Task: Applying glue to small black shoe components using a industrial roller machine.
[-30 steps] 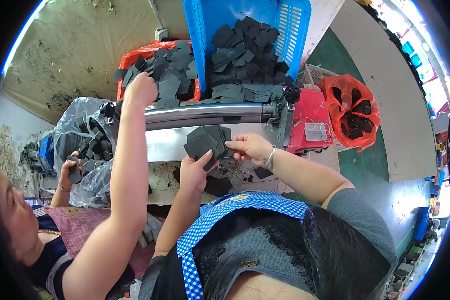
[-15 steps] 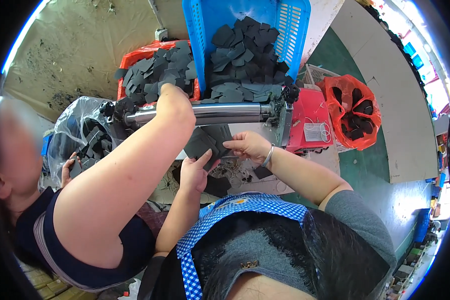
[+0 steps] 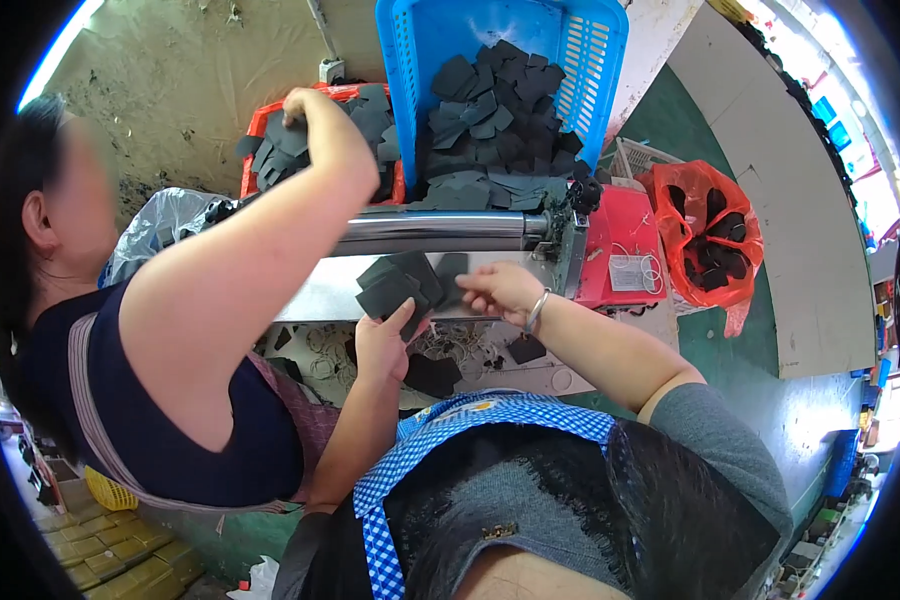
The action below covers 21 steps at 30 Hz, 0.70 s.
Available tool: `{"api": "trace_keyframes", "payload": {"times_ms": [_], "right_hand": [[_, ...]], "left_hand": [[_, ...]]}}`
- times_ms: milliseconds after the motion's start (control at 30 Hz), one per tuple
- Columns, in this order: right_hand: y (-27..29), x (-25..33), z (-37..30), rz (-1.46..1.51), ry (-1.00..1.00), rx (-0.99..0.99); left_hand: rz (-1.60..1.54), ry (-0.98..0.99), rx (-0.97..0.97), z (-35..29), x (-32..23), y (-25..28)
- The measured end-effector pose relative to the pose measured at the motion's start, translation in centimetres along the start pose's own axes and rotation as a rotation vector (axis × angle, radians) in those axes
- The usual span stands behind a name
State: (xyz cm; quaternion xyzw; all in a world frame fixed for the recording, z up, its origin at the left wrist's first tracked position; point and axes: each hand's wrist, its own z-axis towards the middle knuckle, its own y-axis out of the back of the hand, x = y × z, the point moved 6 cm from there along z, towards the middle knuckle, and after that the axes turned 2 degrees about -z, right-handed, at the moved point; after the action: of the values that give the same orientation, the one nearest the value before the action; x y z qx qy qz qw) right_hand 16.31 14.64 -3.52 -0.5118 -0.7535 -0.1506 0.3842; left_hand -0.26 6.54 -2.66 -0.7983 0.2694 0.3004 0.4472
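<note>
My left hand (image 3: 382, 345) is closed round a fanned stack of flat dark-grey pieces (image 3: 395, 282), its thumb pressed on the lower edge. Just to the right, my right hand (image 3: 505, 292) pinches a single dark piece (image 3: 452, 274) at the stack's right edge; the piece is slightly blurred. Both hands are in front of a machine with a shiny metal roller (image 3: 450, 230). More of the same flat pieces lie behind the roller and fill the lower part of a blue plastic basket (image 3: 400, 95).
A co-worker's arm (image 3: 260, 225) stretches across from the left to a red-lined container (image 3: 397, 185) of dark pieces. A red bag (image 3: 748, 262) holding dark pieces stands right of the machine's red housing (image 3: 625, 225). Scraps and loops litter the surface below the roller.
My right hand has drawn a piece slightly apart from the stack. The co-worker has leaned back, their hand moving farther over the red-lined container, uncovering more of the machine's front.
</note>
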Motion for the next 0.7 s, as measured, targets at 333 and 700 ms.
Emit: {"api": "trace_keyframes", "payload": {"times_ms": [333,700], "right_hand": [[-2.4,0.5,-0.6,0.002,0.084,0.193],[-0.6,1.2,-0.3,0.238,0.070,-0.055]], "left_hand": [[0.040,0.012,0.055,0.2,0.5,-0.1],[0.048,-0.006,-0.012,0.5,-0.1,0.3]]}}
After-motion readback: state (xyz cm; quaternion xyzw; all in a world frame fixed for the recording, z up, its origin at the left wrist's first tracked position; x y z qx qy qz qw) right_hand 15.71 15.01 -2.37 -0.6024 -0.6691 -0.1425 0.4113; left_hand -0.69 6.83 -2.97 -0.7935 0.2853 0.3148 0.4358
